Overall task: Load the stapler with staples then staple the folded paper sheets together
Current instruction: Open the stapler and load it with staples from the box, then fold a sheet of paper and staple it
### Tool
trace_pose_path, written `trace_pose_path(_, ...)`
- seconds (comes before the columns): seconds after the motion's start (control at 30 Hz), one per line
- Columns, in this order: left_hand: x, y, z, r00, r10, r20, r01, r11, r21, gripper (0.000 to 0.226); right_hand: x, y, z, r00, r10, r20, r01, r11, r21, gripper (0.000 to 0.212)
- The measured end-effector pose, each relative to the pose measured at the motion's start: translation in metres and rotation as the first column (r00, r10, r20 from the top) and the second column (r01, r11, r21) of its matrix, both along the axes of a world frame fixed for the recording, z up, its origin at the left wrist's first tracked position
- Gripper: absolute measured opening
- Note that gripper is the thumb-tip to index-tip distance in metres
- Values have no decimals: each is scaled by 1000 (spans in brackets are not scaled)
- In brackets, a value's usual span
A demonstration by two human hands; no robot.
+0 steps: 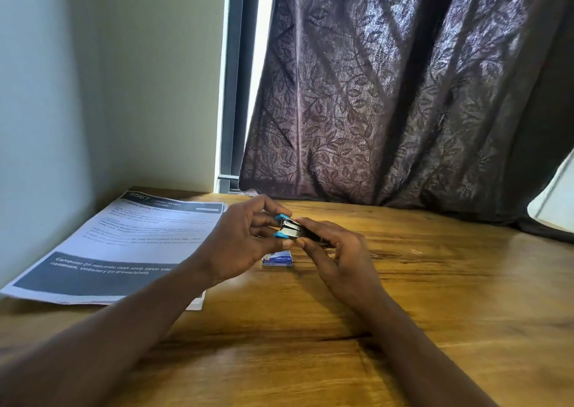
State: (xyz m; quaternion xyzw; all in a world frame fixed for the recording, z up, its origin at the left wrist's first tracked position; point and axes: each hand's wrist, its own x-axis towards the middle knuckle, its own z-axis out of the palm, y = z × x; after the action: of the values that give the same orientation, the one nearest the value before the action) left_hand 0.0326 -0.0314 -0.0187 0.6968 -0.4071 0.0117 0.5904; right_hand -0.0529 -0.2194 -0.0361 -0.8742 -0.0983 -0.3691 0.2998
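The left hand (245, 242) pinched the stapler (293, 229) at its blue-tipped end; the right hand (338, 251) gripped its rear, long axis running between them; the staple box (277, 258) lay just below the stapler.

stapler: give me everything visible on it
The stapler is small, dark metal with two blue plastic tips spread apart at its front, so it looks open. It lies roughly level, held above the wooden desk. The left hand pinches the blue-tipped front; the right hand grips the rear, hiding it.
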Motion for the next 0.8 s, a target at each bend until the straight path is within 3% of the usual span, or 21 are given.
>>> trace_pose_path(0.2,1,-2,-2,998,60,-7,-59,996,65,48,2,0,-1,999,-28,-28,28,999,15,35)
trace_pose_path(0.27,0,-1,-5,992,104,67,-115,974,196,60,4,-3,-3,994,-104,-41,105,994,16,34)
trace_pose_path(0.4,6,8,-12,928,117,355,-304,787,536,58,5,-12,-4,955,-284,-84,287,958,27,28)
trace_pose_path(0.57,6,5,-14,921,143,363,-328,785,525,41,9,-15,-3,891,-410,-193,418,909,-3,27)
trace_pose_path(0.8,0,-3,-17,876,204,437,-436,721,538,54,27,-10,-10,742,-556,-374,480,831,-281,44)
